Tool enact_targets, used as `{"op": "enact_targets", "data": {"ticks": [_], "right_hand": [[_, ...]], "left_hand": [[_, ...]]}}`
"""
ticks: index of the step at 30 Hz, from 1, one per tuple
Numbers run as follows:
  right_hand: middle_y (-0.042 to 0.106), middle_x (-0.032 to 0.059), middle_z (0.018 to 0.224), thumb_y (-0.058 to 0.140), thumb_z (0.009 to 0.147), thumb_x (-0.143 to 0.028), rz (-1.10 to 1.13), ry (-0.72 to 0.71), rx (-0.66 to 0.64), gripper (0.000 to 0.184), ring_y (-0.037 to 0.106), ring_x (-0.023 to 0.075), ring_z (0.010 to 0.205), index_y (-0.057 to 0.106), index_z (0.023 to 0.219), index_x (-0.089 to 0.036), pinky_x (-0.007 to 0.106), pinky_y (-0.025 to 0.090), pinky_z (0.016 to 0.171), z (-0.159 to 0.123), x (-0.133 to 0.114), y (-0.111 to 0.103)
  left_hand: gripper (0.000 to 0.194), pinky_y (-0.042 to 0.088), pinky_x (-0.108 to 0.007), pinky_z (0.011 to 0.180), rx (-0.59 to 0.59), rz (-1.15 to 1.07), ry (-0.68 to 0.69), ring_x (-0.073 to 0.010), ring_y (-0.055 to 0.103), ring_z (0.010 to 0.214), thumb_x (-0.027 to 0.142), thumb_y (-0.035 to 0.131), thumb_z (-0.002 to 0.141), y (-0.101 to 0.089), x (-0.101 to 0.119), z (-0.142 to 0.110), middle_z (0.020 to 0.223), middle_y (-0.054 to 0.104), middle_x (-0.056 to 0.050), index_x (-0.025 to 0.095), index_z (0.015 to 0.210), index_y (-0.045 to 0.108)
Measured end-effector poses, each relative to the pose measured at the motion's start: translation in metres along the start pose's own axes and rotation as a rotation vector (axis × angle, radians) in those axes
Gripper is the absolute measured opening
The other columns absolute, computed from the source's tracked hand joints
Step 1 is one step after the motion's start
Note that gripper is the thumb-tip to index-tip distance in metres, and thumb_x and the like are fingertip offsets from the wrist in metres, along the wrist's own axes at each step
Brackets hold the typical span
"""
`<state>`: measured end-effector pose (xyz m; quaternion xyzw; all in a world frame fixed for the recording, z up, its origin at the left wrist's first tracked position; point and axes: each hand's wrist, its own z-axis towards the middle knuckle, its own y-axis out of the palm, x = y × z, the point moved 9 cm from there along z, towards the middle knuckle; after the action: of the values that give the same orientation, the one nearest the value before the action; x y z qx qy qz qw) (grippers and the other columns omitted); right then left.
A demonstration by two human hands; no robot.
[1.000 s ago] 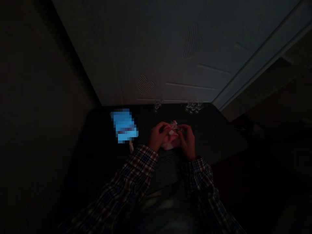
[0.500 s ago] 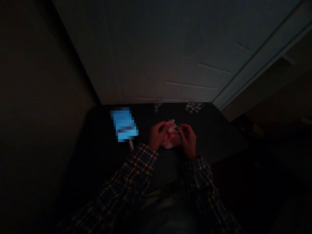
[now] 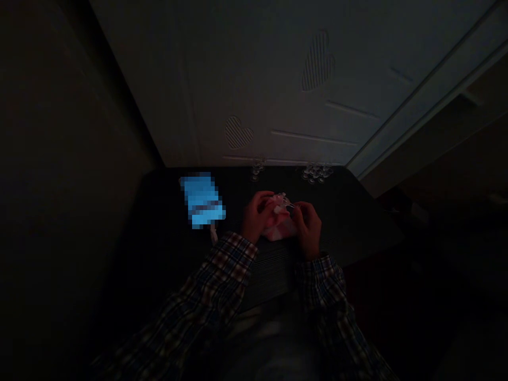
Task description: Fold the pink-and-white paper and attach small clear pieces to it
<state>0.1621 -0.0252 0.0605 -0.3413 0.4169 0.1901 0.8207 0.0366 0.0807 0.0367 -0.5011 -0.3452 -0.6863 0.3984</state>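
Cloth [image 3: 280, 228] in soft pink and white, bunched into loose folds, lies on the dark, grained table [image 3: 270, 272] between the two hands, its inside hidden. The left hand [image 3: 256, 216], half curled, pinches its gathered top, while the right hand [image 3: 308, 225], thumb and fingers nearly closed, grips a thin pale strand [image 3: 291, 205] at its upper edge. Small clear rounded pieces [image 3: 316, 173] cluster near a pale panel [image 3: 222, 69] with ribbed raised hearts, and a blue screen [image 3: 203, 201] glows at left, blurred into unreadable squares.
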Motion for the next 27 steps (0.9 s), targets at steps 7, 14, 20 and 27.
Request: {"op": "enact_targets", "data": {"ticks": [7,14,20,27], "right_hand": [[0.058,0.0036,0.087,0.045,0.082,-0.034,-0.016,-0.003,0.032,0.025,0.055,0.0137,0.075,0.053,0.099,-0.019,0.026,0.043,0.066,0.0008,0.0029,-0.0038],[0.057,0.0036,0.088,0.047,0.081,-0.033,-0.006,-0.013,0.038,0.026,0.054,0.0142,0.077,0.052,0.102,-0.019,0.027,0.044,0.069,0.0005,0.001,-0.0033],[0.056,0.0036,0.088,0.048,0.08,-0.033,0.002,-0.011,0.026,0.027,0.054,0.0134,0.076,0.052,0.102,-0.019,0.026,0.044,0.067,0.0,0.0004,-0.0019],[0.056,0.0024,0.085,0.05,0.079,-0.032,0.0,-0.025,0.05,0.026,0.054,0.0123,0.074,0.053,0.101,-0.018,0.025,0.044,0.066,0.0008,-0.0031,-0.0042]], "left_hand": [[0.023,0.046,-0.025,0.073,-0.003,0.055,0.019,-0.0151,0.059,0.084,0.031,0.048,0.077,-0.0011,0.0006,0.0005,0.091,0.063,-0.004,0.018,0.091,0.06],[0.021,0.046,-0.026,0.073,-0.017,0.095,0.024,-0.0155,0.059,0.082,0.028,0.048,0.076,-0.0007,0.0025,-0.0001,0.089,0.064,-0.004,0.018,0.089,0.06],[0.029,0.045,-0.028,0.079,0.0,0.058,0.049,-0.0161,0.057,0.093,0.022,0.053,0.071,-0.0009,0.0047,-0.0008,0.101,0.06,-0.006,0.019,0.1,0.054],[0.025,0.044,-0.028,0.079,-0.045,0.119,0.054,-0.0158,0.057,0.091,0.02,0.05,0.073,0.0027,0.0023,-0.0004,0.098,0.06,-0.005,0.019,0.097,0.054]]}}
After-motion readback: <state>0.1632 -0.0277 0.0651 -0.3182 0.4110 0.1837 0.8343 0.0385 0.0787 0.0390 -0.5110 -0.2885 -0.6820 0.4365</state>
